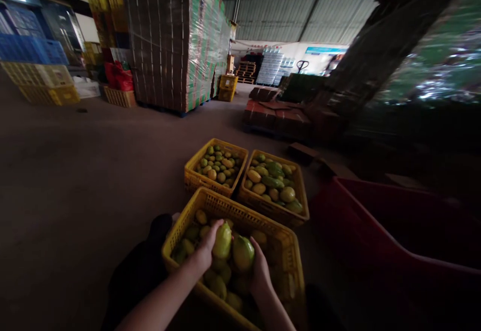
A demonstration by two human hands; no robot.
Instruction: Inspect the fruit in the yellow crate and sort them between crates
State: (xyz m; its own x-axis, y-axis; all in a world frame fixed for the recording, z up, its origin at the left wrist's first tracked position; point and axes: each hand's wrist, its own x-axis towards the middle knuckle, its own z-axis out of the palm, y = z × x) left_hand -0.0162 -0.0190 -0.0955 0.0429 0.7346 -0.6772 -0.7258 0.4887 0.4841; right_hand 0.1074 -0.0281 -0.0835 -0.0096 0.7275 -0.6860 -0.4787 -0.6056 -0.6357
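My left hand (206,251) is wrapped round the side of a pear-shaped yellow-green fruit (222,241), its narrow end up. Close beside it, my right hand (260,271) grips a rounder yellow-green fruit (243,254) from the right. Both fruits are held over a yellow plastic crate (244,209) right in front of me. Inside this crate lie more fruits (216,286) of the same sort, partly in shadow and partly hidden by my hands and forearms.
Beyond my crate stand two more yellow crates of fruit, a left one (190,173) and a right one (302,185). A large red bin (361,220) is at the right. Further off are a wrapped pallet stack (158,40), flat cartons (276,115) and stacked crates (48,90).
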